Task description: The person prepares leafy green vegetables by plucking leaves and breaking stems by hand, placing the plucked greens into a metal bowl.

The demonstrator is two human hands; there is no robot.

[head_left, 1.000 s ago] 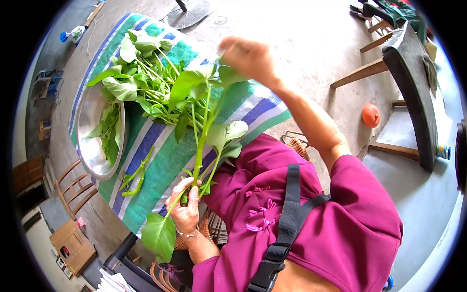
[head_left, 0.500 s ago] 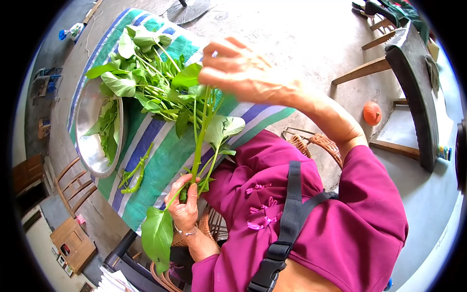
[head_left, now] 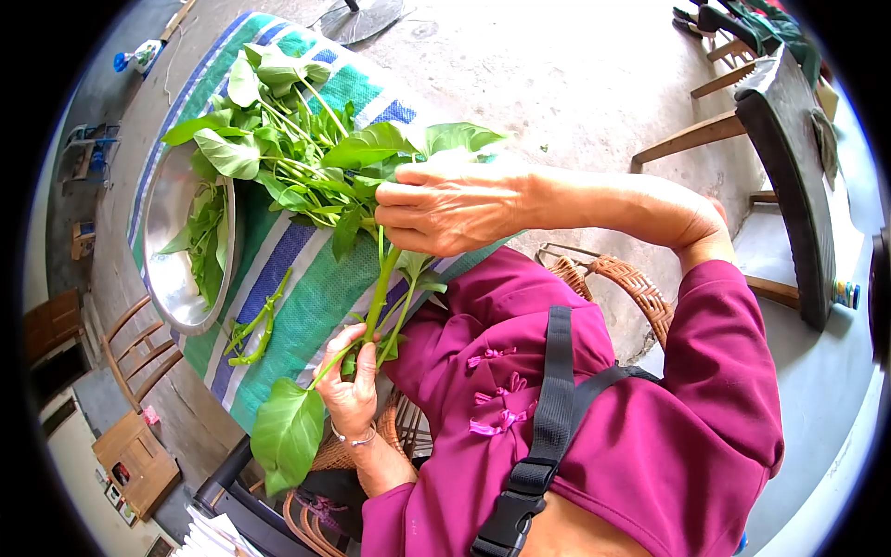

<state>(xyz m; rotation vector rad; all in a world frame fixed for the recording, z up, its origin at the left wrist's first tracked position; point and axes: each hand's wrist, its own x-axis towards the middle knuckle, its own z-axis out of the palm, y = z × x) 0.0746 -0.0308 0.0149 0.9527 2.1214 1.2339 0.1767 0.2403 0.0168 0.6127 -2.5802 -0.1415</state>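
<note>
Running from near to far, green stalk (head_left: pixel 380 302), one: long axis close to upright in the view, leaning slightly right toward its far end. Location: above the near edge of the striped cloth (head_left: pixel 306 306), between the two hands. Near end in the left hand; leafy far end at the right hand. One broad leaf (head_left: pixel 286 434) hangs on the near side, left of the left hand, tip pointing near.

Metal bowl (head_left: pixel 167 278), one: oval, long axis near to far, at the cloth's left edge. Contents: loose leafy greens (head_left: pixel 210 243), gathered toward its right side.

Pile of greens (head_left: pixel 297 158), one: on the cloth, just right of the bowl, some leaves overhanging the bowl's far part. Loose stem pieces (head_left: pixel 252 334), small lot: flat on the cloth, right of the bowl's near end.

Left hand (head_left: pixel 351 382): fingers and thumb closed on the stalk's near end, forearm reaching from the near side, bracelet (head_left: pixel 356 437) at the wrist.

Right hand (head_left: pixel 455 209): back of hand up, fingers curled over the leafy far end; fingertips hidden, so whether they clamp it cannot be told. Forearm extends nearly level to the right, elbow bent, upper arm in a magenta sleeve (head_left: pixel 719 343).
</note>
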